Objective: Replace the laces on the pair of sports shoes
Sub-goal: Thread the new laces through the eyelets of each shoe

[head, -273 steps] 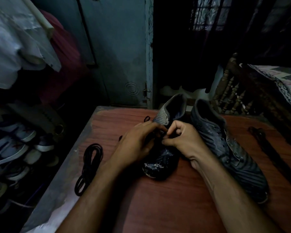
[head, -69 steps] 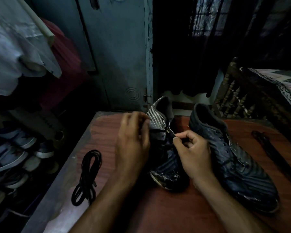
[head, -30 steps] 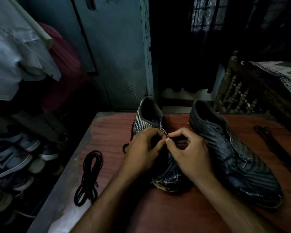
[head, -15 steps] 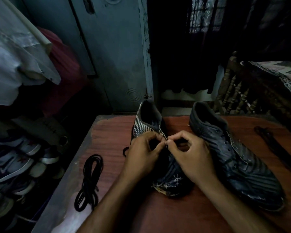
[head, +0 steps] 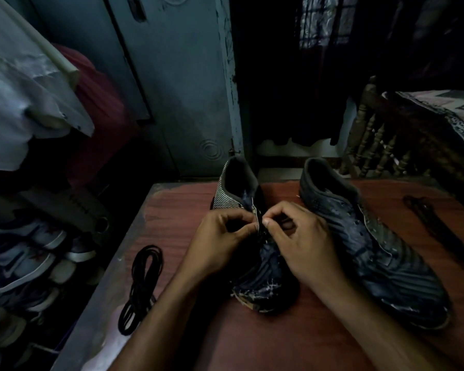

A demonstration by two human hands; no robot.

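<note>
Two dark sports shoes stand on a reddish wooden table (head: 177, 210), toes toward me. The left shoe (head: 263, 279) has a striped grey heel side. My left hand (head: 220, 242) and my right hand (head: 303, 242) meet over its eyelet row, fingers pinched together on a thin dark lace (head: 258, 226). The lace is hard to make out in the dim light. The right shoe (head: 373, 245) lies untouched beside my right hand, its eyelets bare. A coiled black lace (head: 142, 279) rests on the table to the left.
Another dark lace or strap (head: 423, 215) lies at the table's right edge. A rack of sneakers (head: 24, 258) is left of the table, hanging clothes (head: 24, 97) above it. A grey door (head: 172, 89) stands behind, and a wooden bed rail (head: 373, 145) at the right.
Over nine seconds the left shoe was turned and set upright. In the last second both hands stayed pinched together at its eyelets, shifting only slightly.
</note>
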